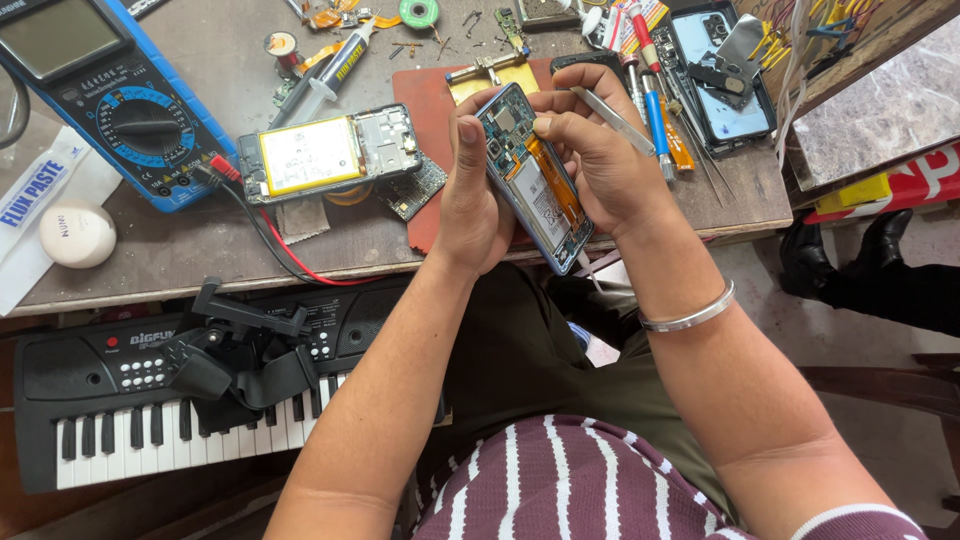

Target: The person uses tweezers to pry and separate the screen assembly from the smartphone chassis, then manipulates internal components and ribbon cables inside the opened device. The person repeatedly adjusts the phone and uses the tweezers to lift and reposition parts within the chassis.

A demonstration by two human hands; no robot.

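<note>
the left hand (472, 195) cradles an opened phone (533, 180) from behind, thumb up along its near edge, so the bared insides face the person and the body stays steady above the red mat (425, 150). the right hand (600, 160) closes on the phone's far edge, its thumb and forefinger pressed on the upper part by the orange flex, while tweezers (612, 121) lie tucked between its fingers, out of the way but ready. so both hands are pinching the phone, held tilted just over the surface (200, 250) edge. left of the left hand lies a second phone (330, 152), opened, yellow battery up, flat and well apart. farther left sits a blue multimeter (120, 100), its red and black leads trailing toward that phone. beyond the right hand stand screwdrivers (650, 90) and another phone shell (715, 70). below the arms is a small keyboard (150, 400).
</note>
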